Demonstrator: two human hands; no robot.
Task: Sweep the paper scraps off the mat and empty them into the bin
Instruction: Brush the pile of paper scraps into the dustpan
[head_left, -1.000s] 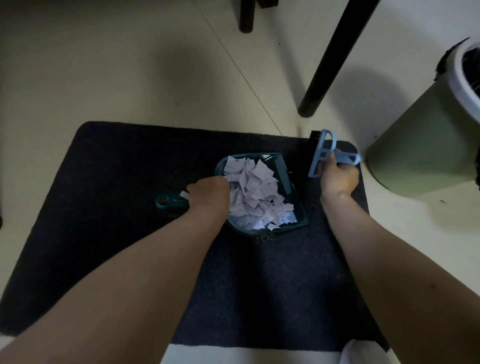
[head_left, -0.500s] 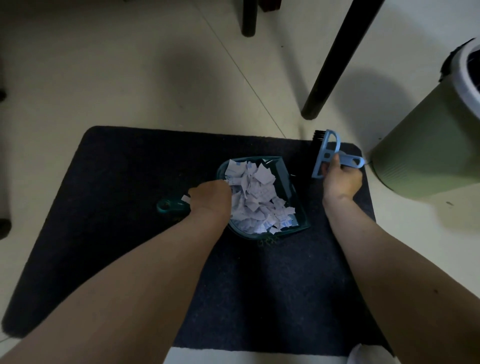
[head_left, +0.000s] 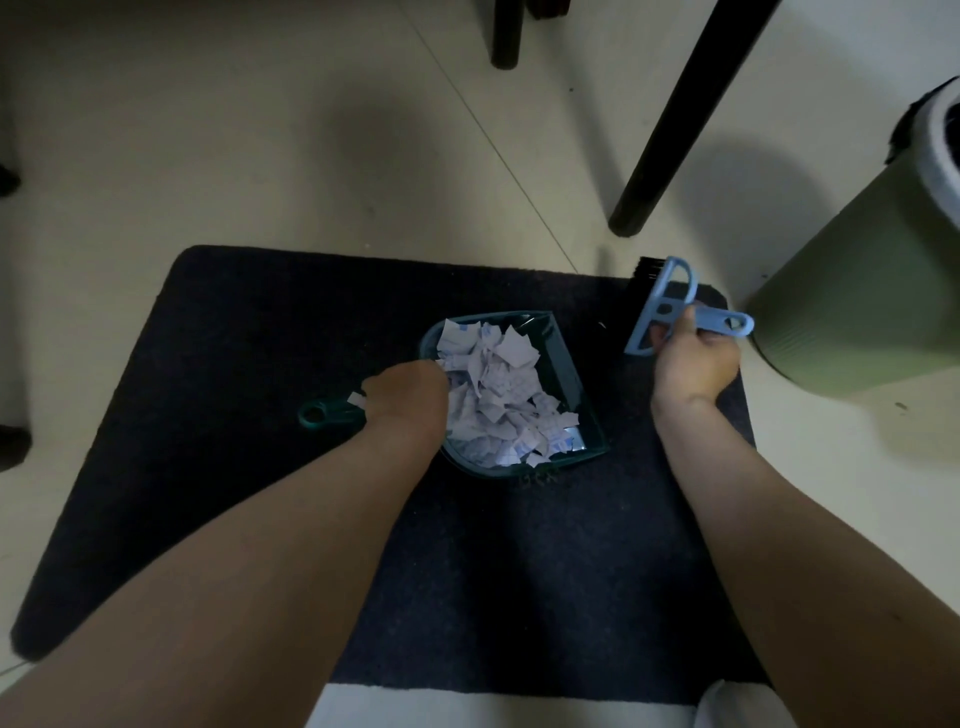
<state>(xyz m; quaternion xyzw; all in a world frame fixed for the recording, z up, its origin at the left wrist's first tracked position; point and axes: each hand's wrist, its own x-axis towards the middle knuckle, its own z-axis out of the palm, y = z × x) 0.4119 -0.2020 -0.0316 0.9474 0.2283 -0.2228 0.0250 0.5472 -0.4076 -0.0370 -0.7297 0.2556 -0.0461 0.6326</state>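
Pale tiled floor (head_left: 260, 156) is seen beneath a dark mat (head_left: 234, 364) that fills the middle of the view. At the centre of the mat a teal dustpan (head_left: 571, 395) is found, heaped with white paper scraps (head_left: 498, 395); its handle runs out toward 9 o'clock. The handle is gripped by the left hand (head_left: 408, 400), fingers curled round it near the pan body, and one scrap is seen lying against the handle beside that hand. At 3 o'clock from the dustpan, near the mat's far right corner, a blue brush (head_left: 670, 306) is held by the right hand (head_left: 693, 358), fingers wrapped round its handle, black bristles pointing toward 12 o'clock. A green bin (head_left: 857, 301) with a white rim stands on the floor just beyond the mat at 3 o'clock. Two dark furniture legs (head_left: 670, 130) are noted at 12 and 1 o'clock.
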